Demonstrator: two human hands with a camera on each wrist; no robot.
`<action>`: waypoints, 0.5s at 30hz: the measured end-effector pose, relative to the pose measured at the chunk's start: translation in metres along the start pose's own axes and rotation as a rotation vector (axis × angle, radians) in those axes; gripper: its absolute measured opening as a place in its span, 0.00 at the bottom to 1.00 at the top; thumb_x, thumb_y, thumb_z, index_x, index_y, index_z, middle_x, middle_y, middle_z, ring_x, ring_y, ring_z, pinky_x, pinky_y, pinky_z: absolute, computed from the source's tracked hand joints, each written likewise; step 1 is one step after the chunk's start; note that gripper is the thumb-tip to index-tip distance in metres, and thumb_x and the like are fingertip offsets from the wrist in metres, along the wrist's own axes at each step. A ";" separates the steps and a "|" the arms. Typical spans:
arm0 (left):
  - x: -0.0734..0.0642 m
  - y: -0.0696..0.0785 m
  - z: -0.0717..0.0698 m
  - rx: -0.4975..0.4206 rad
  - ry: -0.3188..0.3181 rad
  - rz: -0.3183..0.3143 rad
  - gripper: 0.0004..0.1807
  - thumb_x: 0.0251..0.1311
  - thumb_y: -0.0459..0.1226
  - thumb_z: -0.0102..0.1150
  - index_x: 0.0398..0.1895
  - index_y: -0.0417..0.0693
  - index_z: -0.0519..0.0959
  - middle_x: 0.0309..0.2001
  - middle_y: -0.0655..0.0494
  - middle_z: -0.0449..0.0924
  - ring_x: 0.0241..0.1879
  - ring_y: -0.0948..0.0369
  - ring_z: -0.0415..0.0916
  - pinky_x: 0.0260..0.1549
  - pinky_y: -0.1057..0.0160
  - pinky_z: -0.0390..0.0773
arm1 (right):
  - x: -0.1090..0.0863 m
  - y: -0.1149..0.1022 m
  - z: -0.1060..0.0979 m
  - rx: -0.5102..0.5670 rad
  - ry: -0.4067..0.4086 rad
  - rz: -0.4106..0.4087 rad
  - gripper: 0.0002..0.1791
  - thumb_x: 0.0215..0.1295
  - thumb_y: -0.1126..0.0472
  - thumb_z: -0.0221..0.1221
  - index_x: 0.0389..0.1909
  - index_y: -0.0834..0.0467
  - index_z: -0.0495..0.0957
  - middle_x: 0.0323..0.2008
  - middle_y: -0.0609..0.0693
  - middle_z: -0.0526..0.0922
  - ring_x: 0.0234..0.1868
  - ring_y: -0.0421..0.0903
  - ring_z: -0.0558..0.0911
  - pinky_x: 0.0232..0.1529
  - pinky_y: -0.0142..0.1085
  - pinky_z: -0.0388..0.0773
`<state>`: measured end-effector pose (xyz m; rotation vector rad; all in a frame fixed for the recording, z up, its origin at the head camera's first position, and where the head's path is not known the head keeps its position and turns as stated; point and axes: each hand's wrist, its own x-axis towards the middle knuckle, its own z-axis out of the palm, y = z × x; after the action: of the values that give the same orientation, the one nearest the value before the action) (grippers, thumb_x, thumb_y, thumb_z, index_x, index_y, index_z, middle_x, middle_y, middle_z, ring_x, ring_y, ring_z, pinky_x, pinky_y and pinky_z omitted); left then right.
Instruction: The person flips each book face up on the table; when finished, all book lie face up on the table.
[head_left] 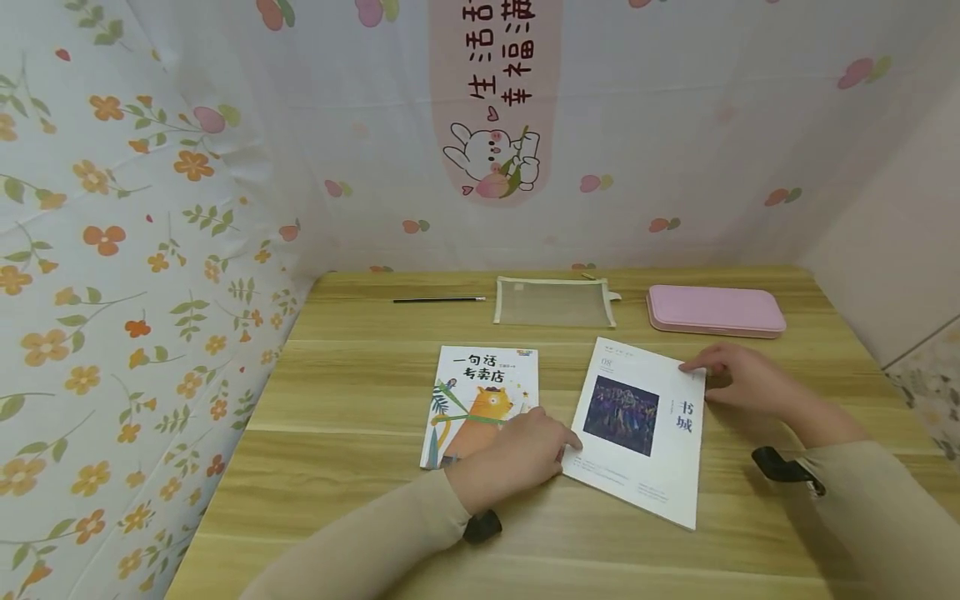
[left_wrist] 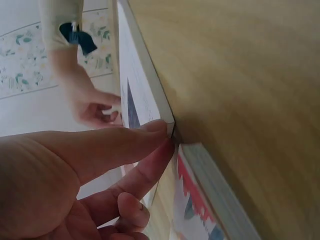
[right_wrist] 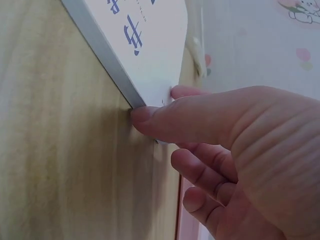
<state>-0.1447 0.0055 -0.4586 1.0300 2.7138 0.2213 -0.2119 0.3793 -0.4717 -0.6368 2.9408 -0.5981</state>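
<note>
A white book (head_left: 637, 483) with a dark picture on its cover lies at a slant on the wooden table, between both hands. My left hand (head_left: 525, 454) pinches its left edge near the lower corner, thumb and index finger meeting there in the left wrist view. At the upper right corner, my right hand (head_left: 757, 387) grips the book with thumb (right_wrist: 145, 115) and index finger. Whether the book touches the table all over, I cannot tell. A picture book (head_left: 480, 383) with an orange bear on it lies to the left, partly hidden behind my left hand.
Along the back of the table (head_left: 337, 375) lie a black pencil (head_left: 438, 300), a see-through zip pouch (head_left: 555, 304) and a pink pencil case (head_left: 716, 308). Patterned cloth (head_left: 360, 142) hangs behind the table and on the left.
</note>
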 end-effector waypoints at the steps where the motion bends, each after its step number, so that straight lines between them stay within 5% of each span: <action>1: -0.001 0.002 0.000 -0.001 -0.001 0.002 0.19 0.57 0.38 0.73 0.52 0.66 0.88 0.22 0.71 0.76 0.33 0.63 0.70 0.26 0.70 0.66 | 0.002 0.000 0.000 -0.002 0.008 -0.004 0.23 0.49 0.70 0.76 0.50 0.56 0.88 0.46 0.53 0.86 0.38 0.45 0.73 0.37 0.33 0.72; 7: -0.008 0.014 0.003 -0.013 0.014 0.022 0.18 0.55 0.41 0.75 0.51 0.65 0.88 0.19 0.72 0.72 0.34 0.64 0.72 0.26 0.71 0.67 | 0.011 0.001 0.002 -0.002 0.036 -0.052 0.23 0.49 0.71 0.77 0.49 0.56 0.89 0.42 0.50 0.86 0.35 0.43 0.71 0.34 0.32 0.69; 15: -0.009 0.025 0.011 -0.018 0.027 0.037 0.17 0.55 0.44 0.75 0.49 0.65 0.87 0.19 0.74 0.71 0.34 0.66 0.71 0.26 0.71 0.65 | 0.026 -0.003 -0.001 0.063 -0.046 0.033 0.23 0.55 0.72 0.73 0.53 0.55 0.87 0.44 0.51 0.84 0.38 0.48 0.72 0.36 0.33 0.67</action>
<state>-0.1196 0.0185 -0.4618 1.0813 2.7137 0.2673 -0.2345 0.3666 -0.4688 -0.5867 2.8713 -0.6612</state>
